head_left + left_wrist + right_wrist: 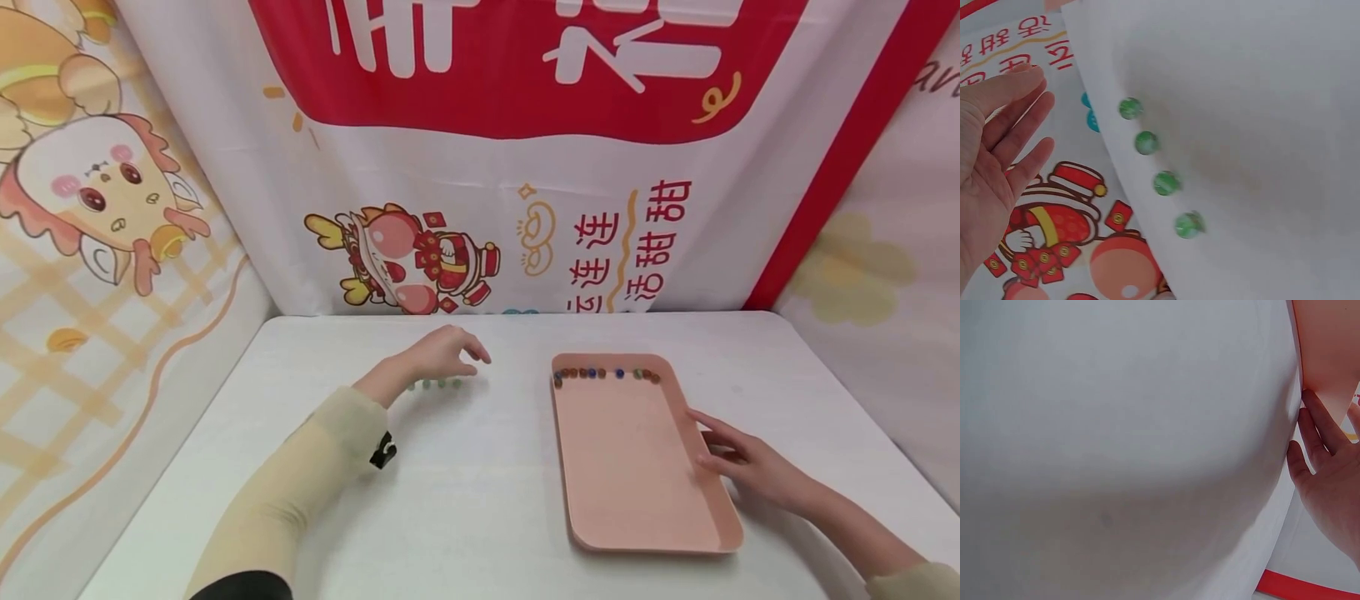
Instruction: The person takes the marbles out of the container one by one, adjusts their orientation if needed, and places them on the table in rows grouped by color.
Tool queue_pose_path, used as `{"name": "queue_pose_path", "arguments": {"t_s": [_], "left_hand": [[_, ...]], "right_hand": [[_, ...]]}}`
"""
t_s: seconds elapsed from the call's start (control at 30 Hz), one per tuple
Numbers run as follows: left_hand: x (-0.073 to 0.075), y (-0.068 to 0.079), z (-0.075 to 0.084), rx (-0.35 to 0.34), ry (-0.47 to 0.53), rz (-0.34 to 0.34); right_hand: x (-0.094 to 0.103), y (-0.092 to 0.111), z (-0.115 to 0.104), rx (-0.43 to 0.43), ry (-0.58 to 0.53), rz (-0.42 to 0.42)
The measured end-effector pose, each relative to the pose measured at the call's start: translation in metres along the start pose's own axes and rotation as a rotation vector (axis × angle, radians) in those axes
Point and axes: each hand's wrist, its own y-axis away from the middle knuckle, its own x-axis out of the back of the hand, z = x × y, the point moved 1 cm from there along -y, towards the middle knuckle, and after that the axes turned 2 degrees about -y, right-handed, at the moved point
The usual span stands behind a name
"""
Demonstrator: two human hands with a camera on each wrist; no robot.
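Note:
My left hand [442, 354] is held over the table with fingers loosely bent and nothing between them. Green marbles [441, 383] lie in a row right by this wrist. In the left wrist view the green marbles [1146, 143] show swirled glass, apart from the hand [997, 150]. My right hand [757, 467] holds the right side of a pink rectangular tray [637, 467], thumb over the rim. In the right wrist view, fingertips of the right hand [1329, 469] rest against the outside of the tray [1329, 347].
Several brown and blue marbles [592, 373], with a green one among them, line the far end inside the tray. The white table [450, 500] backs onto a printed cloth [480, 167]. Printed cloths also stand at the left and right.

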Motion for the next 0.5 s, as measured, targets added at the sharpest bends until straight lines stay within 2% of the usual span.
{"name": "queue_pose_path", "arguments": {"t_s": [0.1, 0.27, 0.5], "left_hand": [[0.006, -0.004, 0.009, -0.039, -0.008, 0.014], [0.010, -0.015, 0.023, -0.059, 0.004, 0.019], [0.001, -0.037, 0.039, -0.078, 0.042, 0.001]], "right_hand": [[0.000, 0.000, 0.000, 0.004, 0.003, 0.003], [0.000, 0.000, 0.000, -0.007, -0.003, -0.007], [0.000, 0.001, -0.001, -0.019, -0.014, -0.010]]}}
